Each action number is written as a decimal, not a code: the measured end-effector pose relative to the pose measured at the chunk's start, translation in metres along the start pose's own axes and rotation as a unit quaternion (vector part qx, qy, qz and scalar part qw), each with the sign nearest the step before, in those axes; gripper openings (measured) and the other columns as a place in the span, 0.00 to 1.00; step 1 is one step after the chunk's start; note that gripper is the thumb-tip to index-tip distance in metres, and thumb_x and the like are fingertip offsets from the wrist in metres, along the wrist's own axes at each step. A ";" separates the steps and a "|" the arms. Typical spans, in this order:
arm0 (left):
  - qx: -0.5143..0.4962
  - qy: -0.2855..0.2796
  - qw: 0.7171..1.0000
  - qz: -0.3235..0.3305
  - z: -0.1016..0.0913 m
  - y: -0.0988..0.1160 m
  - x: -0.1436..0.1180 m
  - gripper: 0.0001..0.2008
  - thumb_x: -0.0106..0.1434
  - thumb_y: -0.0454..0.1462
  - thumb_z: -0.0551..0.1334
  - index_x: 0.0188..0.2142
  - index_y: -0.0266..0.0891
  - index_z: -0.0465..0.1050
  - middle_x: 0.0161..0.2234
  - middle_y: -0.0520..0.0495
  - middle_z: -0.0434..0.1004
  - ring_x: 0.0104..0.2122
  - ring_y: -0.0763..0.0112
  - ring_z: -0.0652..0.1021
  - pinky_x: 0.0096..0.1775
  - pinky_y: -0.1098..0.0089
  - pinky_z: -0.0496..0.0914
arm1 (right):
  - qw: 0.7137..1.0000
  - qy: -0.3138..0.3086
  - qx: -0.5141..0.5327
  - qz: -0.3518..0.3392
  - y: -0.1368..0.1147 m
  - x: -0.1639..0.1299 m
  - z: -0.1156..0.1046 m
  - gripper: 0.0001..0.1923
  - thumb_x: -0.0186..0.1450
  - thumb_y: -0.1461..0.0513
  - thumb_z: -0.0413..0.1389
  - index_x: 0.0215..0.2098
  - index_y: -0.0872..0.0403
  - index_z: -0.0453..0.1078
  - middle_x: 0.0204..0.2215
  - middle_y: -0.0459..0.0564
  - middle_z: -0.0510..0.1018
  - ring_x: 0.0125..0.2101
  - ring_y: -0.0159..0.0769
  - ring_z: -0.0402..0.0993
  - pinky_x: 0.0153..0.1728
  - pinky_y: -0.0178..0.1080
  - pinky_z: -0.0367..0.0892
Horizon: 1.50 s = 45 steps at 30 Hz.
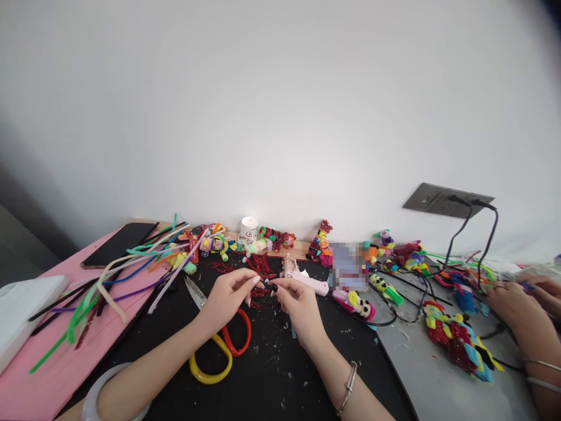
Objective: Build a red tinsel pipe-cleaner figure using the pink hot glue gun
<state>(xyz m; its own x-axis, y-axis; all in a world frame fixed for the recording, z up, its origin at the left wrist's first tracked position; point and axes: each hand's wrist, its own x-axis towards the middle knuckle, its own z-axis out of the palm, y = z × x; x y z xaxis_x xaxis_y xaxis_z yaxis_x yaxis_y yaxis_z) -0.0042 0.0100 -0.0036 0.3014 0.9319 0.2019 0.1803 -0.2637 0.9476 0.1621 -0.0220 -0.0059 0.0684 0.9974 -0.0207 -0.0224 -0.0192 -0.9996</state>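
In front of me, my left hand and my right hand meet with their fingertips pinched together. Between them is a small black-and-white piece, too small to make out clearly. Behind the fingers lie glittery red pipe cleaners in a loose heap. A pale pink glue gun rests just beyond my right hand. Under my left wrist is a pair of scissors with one yellow and one red handle; its blades are partly covered by the hand.
Colourful pipe cleaners and a dark phone lie on the pink surface at left. Along the wall stand a white candle cup and several fuzzy dolls. Cords run to a wall socket. Another person's hands work at right.
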 end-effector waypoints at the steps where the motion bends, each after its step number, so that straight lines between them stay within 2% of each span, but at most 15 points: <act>1: -0.001 -0.005 1.000 0.000 0.001 0.001 0.000 0.11 0.63 0.41 0.55 0.33 0.36 0.71 0.27 0.49 0.75 0.19 0.75 0.69 0.26 0.74 0.66 | 1.000 0.003 0.005 -0.001 -0.001 -0.001 0.001 0.08 0.56 0.61 0.57 0.33 0.56 0.75 0.19 0.43 0.72 0.16 0.25 0.56 0.17 0.29 0.50; 6: 0.009 -0.033 0.999 -0.003 0.004 0.005 -0.004 0.11 0.63 0.41 0.55 0.32 0.36 0.72 0.21 0.52 0.71 0.19 0.74 0.69 0.25 0.74 0.65 | 1.000 0.019 0.019 -0.006 -0.003 -0.005 0.001 0.08 0.56 0.60 0.58 0.32 0.56 0.75 0.20 0.44 0.72 0.17 0.25 0.56 0.17 0.30 0.50; 11: 0.009 -0.055 0.998 -0.007 0.006 0.004 -0.007 0.12 0.64 0.42 0.54 0.32 0.36 0.71 0.26 0.49 0.73 0.20 0.75 0.69 0.25 0.74 0.65 | 1.000 0.016 0.005 0.001 0.000 -0.005 -0.001 0.08 0.57 0.60 0.56 0.25 0.56 0.73 0.16 0.42 0.69 0.16 0.25 0.53 0.16 0.30 0.47; 18: -0.001 -0.076 0.997 -0.009 0.006 0.005 -0.007 0.12 0.64 0.41 0.55 0.32 0.36 0.71 0.28 0.49 0.74 0.20 0.76 0.69 0.25 0.75 0.65 | 0.998 0.014 0.056 0.023 -0.004 -0.006 0.000 0.07 0.55 0.60 0.58 0.27 0.57 0.73 0.18 0.41 0.70 0.16 0.23 0.53 0.16 0.29 0.46; 23: -0.005 -0.089 0.996 -0.008 0.005 0.003 -0.007 0.13 0.64 0.42 0.54 0.32 0.36 0.70 0.28 0.48 0.74 0.19 0.76 0.69 0.24 0.74 0.65 | 0.997 0.013 0.068 0.029 -0.008 -0.007 0.000 0.09 0.53 0.58 0.60 0.26 0.57 0.71 0.16 0.40 0.67 0.15 0.22 0.51 0.16 0.29 0.45; 28: 0.000 -0.084 0.996 -0.012 0.005 0.001 -0.007 0.12 0.63 0.43 0.55 0.34 0.36 0.70 0.28 0.48 0.74 0.20 0.74 0.70 0.24 0.74 0.66 | 0.998 0.013 0.061 0.026 -0.007 -0.007 -0.001 0.09 0.54 0.58 0.60 0.26 0.56 0.69 0.17 0.40 0.67 0.15 0.23 0.52 0.16 0.29 0.45; 33: 0.026 -0.058 0.998 0.001 0.004 0.005 -0.007 0.12 0.64 0.43 0.54 0.34 0.37 0.70 0.21 0.53 0.69 0.20 0.73 0.70 0.25 0.74 0.65 | 0.998 0.014 0.051 0.022 -0.005 -0.007 -0.002 0.09 0.55 0.58 0.59 0.26 0.57 0.69 0.18 0.41 0.67 0.15 0.22 0.52 0.15 0.29 0.44; 36: 0.040 -0.041 0.998 0.012 0.002 0.008 -0.007 0.12 0.65 0.42 0.52 0.33 0.38 0.69 0.20 0.54 0.68 0.20 0.74 0.69 0.26 0.74 0.64 | 0.999 0.009 0.041 0.019 -0.005 -0.006 -0.002 0.08 0.55 0.59 0.59 0.26 0.57 0.68 0.18 0.41 0.68 0.15 0.23 0.53 0.16 0.28 0.45; 45: 0.064 -0.052 0.996 0.031 0.002 0.007 -0.008 0.11 0.66 0.40 0.51 0.30 0.38 0.65 0.19 0.56 0.63 0.19 0.75 0.68 0.24 0.75 0.62 | 1.000 0.003 0.011 0.006 -0.005 -0.007 -0.002 0.06 0.54 0.60 0.57 0.26 0.56 0.67 0.18 0.40 0.67 0.17 0.25 0.55 0.17 0.30 0.47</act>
<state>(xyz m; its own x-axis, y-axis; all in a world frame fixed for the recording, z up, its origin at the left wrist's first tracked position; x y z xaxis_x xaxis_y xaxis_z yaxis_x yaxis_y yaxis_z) -0.0033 0.0005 0.0010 0.4106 0.8834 0.2257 0.2742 -0.3557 0.8935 0.1635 -0.0291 -0.0004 0.0730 0.9968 -0.0320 -0.0460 -0.0287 -0.9985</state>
